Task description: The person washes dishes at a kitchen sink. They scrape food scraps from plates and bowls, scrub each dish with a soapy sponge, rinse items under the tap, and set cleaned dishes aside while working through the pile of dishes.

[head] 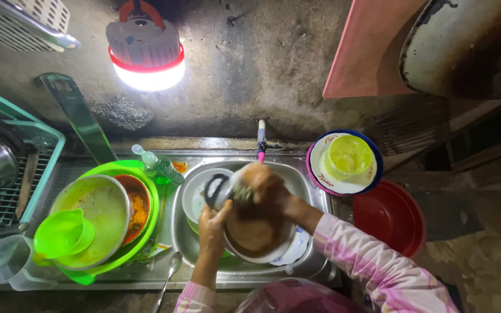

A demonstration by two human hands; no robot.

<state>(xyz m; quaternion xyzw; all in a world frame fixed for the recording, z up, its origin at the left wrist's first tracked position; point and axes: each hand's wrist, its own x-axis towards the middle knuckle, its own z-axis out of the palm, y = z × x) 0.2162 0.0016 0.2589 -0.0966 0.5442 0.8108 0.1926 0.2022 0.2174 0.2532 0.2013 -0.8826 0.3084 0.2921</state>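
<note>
The cup sits clamped in the left hand's grip, while the right hand blurs, its grip unreadable.

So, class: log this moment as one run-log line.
left hand: grips mug | right hand: scrubs mug | sink: dirty dishes

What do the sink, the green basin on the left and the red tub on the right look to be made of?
Sink: likely stainless steel, with a grey rim and mirror-like glare from the lamp. Green basin: probably plastic, evenly bright and slightly translucent at the rim. Red tub: plastic by its look, uniform colour with a soft sheen.
</note>
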